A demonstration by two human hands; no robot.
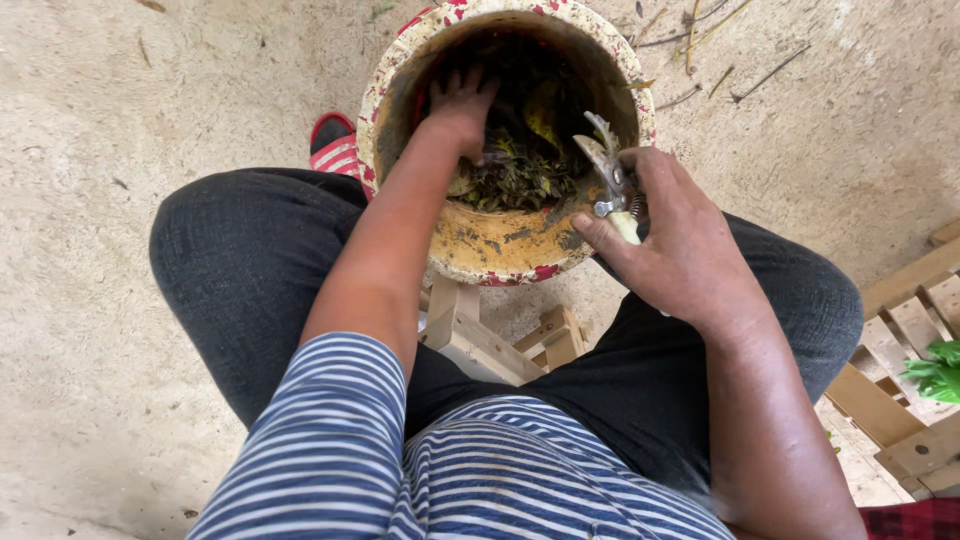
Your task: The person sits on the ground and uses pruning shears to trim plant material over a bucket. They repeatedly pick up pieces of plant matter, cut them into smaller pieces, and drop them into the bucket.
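Pruning shears (612, 180) upright, blades closed; worn yellow bucket (505, 250) holding leaf scraps (520, 175).

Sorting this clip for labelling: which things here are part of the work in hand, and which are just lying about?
In use: left hand down in the bucket, on the leaf scraps; right hand gripping pruning shears.

Lying about: wooden stool, twigs, pallet, green leaves, red sandal.
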